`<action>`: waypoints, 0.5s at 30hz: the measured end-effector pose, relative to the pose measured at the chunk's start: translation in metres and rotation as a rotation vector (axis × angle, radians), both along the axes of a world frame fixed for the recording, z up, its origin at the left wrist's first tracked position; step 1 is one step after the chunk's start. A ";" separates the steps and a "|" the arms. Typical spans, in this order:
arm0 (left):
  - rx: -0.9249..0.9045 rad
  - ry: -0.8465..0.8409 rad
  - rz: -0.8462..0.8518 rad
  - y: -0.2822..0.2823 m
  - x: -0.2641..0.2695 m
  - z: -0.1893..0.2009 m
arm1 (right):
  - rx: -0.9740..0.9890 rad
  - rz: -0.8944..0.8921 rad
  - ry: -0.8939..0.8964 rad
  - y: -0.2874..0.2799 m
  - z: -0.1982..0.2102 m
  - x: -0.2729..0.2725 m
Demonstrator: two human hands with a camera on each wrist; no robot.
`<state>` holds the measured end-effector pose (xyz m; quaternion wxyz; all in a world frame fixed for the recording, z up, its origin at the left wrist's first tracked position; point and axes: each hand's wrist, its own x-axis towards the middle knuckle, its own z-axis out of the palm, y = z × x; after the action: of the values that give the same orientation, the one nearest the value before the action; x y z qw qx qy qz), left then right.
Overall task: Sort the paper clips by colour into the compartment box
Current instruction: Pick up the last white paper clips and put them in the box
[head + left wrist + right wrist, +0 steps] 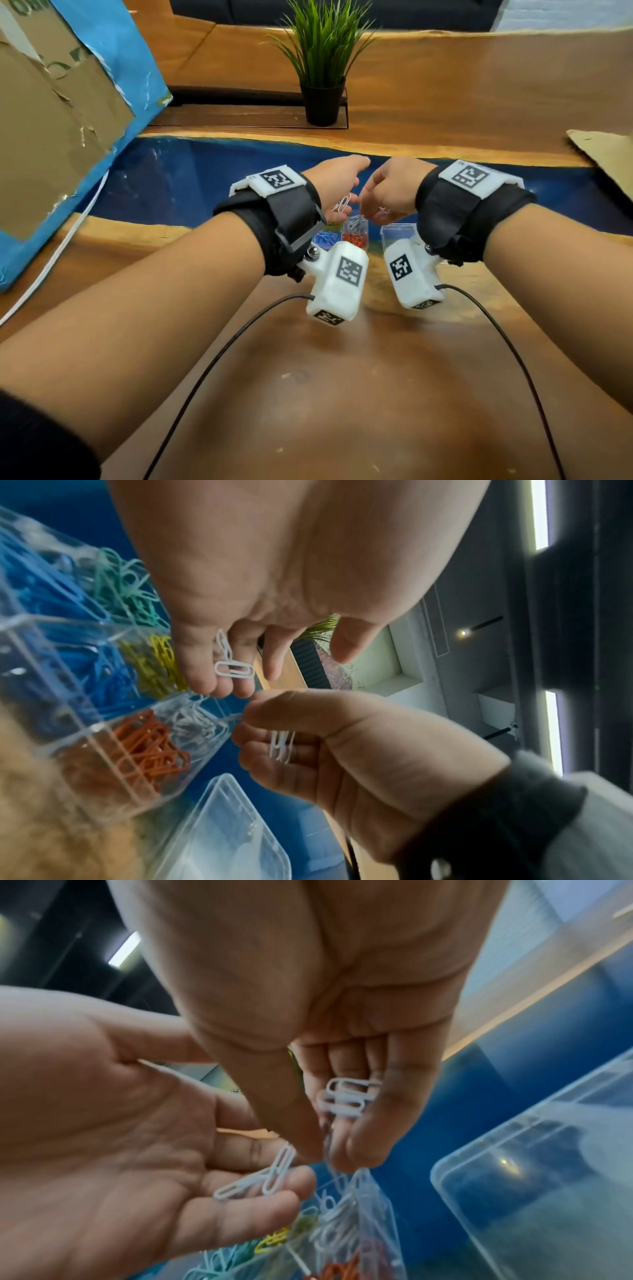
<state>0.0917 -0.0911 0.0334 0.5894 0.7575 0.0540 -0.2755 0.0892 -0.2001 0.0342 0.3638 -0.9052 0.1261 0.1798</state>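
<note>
The clear compartment box [103, 725] sits under both hands, with blue [51, 601], green [126, 593], yellow [159, 664], orange [147, 748] and white clips [195, 723] in separate cells. My left hand [337, 185] hovers palm up over it, fingers relaxed, with white paper clips [263, 1177] lying loose on them. My right hand [387, 198] pinches one white clip [327, 1148] between thumb and forefinger just above the white cell [342, 1221]. More white clips [342, 1096] sit inside its curled fingers.
A clear plastic lid [399, 233] lies right of the box. A potted plant [322, 68] stands behind. Torn cardboard with blue wrapping [68, 120] leans at the left, beside a white cable [68, 246]. More cardboard [609, 154] lies at the far right.
</note>
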 end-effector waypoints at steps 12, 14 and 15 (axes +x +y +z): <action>0.002 -0.091 -0.059 -0.006 -0.012 0.007 | 0.031 0.007 0.031 0.000 0.005 0.004; -0.012 -0.070 -0.053 -0.005 -0.012 0.005 | 0.035 -0.011 0.024 -0.001 0.005 0.003; -0.022 -0.056 -0.048 -0.004 -0.012 0.005 | 0.030 -0.014 0.019 -0.002 0.005 0.003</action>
<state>0.0797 -0.0953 0.0380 0.5922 0.7594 0.0161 -0.2689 0.0927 -0.2016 0.0391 0.3775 -0.8970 0.1331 0.1878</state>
